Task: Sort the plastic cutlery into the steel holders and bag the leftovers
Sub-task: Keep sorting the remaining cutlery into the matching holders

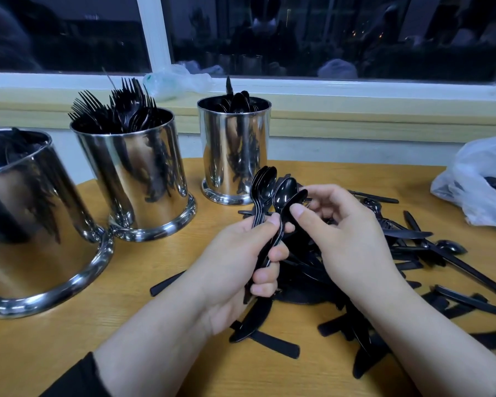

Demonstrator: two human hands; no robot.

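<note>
My left hand point(241, 262) grips a bundle of black plastic spoons point(265, 184) by their handles, bowls pointing up. My right hand point(347, 233) pinches one more black spoon point(294, 203) between thumb and fingers, right against the bundle. Under and to the right of both hands lies a loose pile of black cutlery point(407, 247) on the wooden table point(161, 333). Three steel holders stand at the left and back: a near one point(32, 224) with dark cutlery inside, a middle one point(138, 173) full of forks, and a far one point(234, 150) holding spoons.
A thin white plastic bag point(481, 179) with some black cutlery inside lies at the table's right edge. Another crumpled clear bag point(172, 80) sits on the window sill behind the holders. The wall and window close off the far side of the table.
</note>
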